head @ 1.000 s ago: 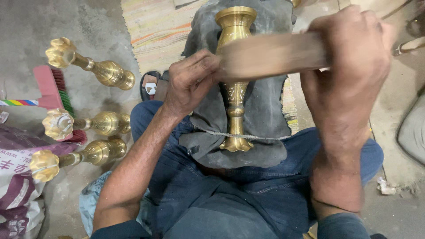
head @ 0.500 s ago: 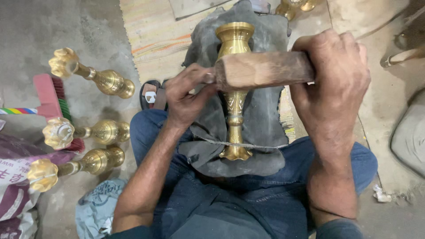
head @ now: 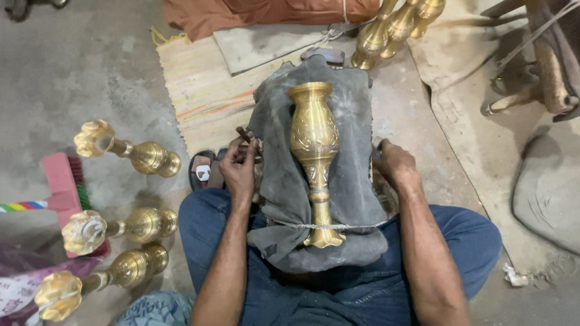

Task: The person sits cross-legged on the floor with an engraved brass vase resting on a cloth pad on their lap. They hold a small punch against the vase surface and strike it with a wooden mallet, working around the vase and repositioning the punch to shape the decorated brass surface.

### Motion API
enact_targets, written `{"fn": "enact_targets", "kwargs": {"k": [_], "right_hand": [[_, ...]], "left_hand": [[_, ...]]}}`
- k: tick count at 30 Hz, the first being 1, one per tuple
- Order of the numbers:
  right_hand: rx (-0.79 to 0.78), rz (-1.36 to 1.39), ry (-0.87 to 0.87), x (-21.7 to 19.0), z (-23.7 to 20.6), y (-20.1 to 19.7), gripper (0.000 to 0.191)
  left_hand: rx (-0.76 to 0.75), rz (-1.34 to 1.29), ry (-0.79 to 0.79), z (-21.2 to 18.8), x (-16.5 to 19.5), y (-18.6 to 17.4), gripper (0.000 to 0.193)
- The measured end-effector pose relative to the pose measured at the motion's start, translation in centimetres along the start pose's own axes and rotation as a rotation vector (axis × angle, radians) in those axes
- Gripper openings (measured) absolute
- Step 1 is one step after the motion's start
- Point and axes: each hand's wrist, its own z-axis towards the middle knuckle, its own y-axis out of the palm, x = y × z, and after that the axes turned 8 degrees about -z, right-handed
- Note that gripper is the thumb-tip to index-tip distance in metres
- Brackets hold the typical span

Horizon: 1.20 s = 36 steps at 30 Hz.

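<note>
Brass vase at frame centre now uncovered: mallet gone, your right hand rests loosely curled on the grey cloth, your left hand pinches a small punch.

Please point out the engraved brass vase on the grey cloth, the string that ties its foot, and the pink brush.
Engraved brass vase (head: 314,130): head view, on its wide belly.
Thin string (head: 362,226): head view, on the stretch right of the vase's foot.
Pink brush (head: 59,181): head view, on its flat back.
</note>
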Motion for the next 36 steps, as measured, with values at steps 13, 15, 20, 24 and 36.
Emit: {"fn": "enact_targets", "kwargs": {"k": [13,15,20,24,36], "right_hand": [[0.611,0.185,-0.688,-12.0,-2.9,-7.6,0.046],[0.474,-0.027,-0.566,-13.6,-0.6,-7.2,0.040],[0.372,0.296,-0.708,-12.3,1.9,-6.1,0.026],[0.039,0.948,-0.650,-9.6,2.3,-5.7,0.032],[0.624,0.925,-0.820,-8.4,0.8,-6.4,0.029]], "left_hand": [[-0.115,0.231,0.077,0.5,-1.0,0.8,0.037],[-0.108,0.281,0.036,0.4,-0.8,1.0,0.040],[-0.121,0.240,0.031,0.4,0.0,1.2,0.038],[-0.132,0.223,-0.038,0.5,0.6,1.5,0.040],[0.062,0.278,0.146,0.3,0.3,-0.9,0.026]]}}
